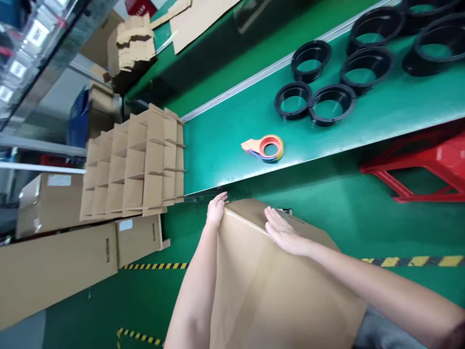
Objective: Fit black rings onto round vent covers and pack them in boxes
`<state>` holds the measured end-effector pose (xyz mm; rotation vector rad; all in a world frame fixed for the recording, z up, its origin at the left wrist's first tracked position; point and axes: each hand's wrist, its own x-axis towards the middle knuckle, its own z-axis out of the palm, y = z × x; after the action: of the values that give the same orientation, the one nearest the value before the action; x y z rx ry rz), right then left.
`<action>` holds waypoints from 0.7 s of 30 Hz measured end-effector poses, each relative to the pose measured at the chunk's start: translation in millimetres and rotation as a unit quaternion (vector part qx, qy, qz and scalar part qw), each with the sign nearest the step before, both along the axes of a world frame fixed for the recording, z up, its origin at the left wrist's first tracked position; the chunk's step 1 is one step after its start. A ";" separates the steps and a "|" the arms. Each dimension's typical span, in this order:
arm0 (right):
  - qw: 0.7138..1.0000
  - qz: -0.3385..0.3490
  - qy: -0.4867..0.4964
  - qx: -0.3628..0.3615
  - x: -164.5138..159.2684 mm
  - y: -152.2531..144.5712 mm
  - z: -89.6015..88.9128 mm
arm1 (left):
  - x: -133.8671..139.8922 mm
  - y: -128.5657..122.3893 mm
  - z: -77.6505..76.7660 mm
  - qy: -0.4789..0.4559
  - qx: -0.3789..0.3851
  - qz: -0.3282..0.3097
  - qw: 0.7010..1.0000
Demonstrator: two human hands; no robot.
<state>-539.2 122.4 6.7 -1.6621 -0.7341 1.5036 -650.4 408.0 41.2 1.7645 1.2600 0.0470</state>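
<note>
A large brown cardboard box (276, 295) stands tilted in front of me, a strip of clear tape running down its near face. At the far left corner of the box, my left hand (216, 212) grips the edge, its fingers curled round and partly hidden. My right hand (285, 235) lies with its fingers outstretched and flat on the box's top edge, not closed on anything. Beyond the box, an orange tape dispenser (267, 148) with a roll of tape lies on the green workbench (225, 140).
Several black plastic rings (330, 104) sit on the bench at the right. A cardboard divider grid (127, 169) stands at the left above stacked cartons (72, 252). A red plastic stand (436, 165) is at the right. Striped tape (417, 261) marks the green floor.
</note>
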 end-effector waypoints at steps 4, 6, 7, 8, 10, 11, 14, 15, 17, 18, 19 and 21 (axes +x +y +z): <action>0.999 0.029 0.025 -0.030 -8.8 52.5 -15.5 | -3.4 -4.2 0.6 0.047 0.061 0.057 0.995; 1.000 0.024 -0.008 -0.015 -10.4 80.7 -22.8 | -2.5 -8.0 4.2 0.062 0.086 0.098 0.989; 0.999 0.023 -0.017 0.018 -11.1 96.7 -26.5 | -1.5 -9.6 5.8 0.063 0.094 0.117 0.987; 0.998 0.023 -0.016 0.057 -12.0 113.2 -30.4 | -0.5 -10.8 7.0 0.060 0.100 0.133 0.984; 0.992 0.033 0.007 0.117 -13.8 145.1 -39.0 | 1.4 -11.9 7.8 0.048 0.109 0.160 0.980; 0.991 0.041 0.020 0.126 -14.4 158.6 -43.4 | 1.9 -12.4 7.7 0.043 0.113 0.171 0.978; 0.994 0.070 0.013 0.085 -13.3 183.0 -50.4 | 0.8 -17.8 9.1 0.040 0.119 0.205 0.971; 0.994 0.079 0.000 0.072 -12.4 185.7 -49.5 | -0.1 -21.4 10.4 0.040 0.118 0.217 0.968; 0.994 0.092 -0.030 0.059 -10.4 185.5 -44.5 | -1.7 -28.4 13.4 0.033 0.116 0.242 0.963; 0.992 0.098 -0.042 0.061 -9.4 183.5 -41.7 | -2.0 -30.6 14.5 0.022 0.116 0.254 0.960; 0.991 0.102 -0.051 0.063 -8.5 180.5 -39.5 | -2.3 -31.5 15.1 0.007 0.117 0.266 0.957; 0.990 0.107 -0.072 0.051 -7.4 172.2 -37.7 | -3.2 -30.1 15.1 -0.026 0.129 0.291 0.948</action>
<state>-546.6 294.6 -31.0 -1.6681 -1.0794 1.4740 -653.6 377.9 56.3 1.5264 1.7581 0.6170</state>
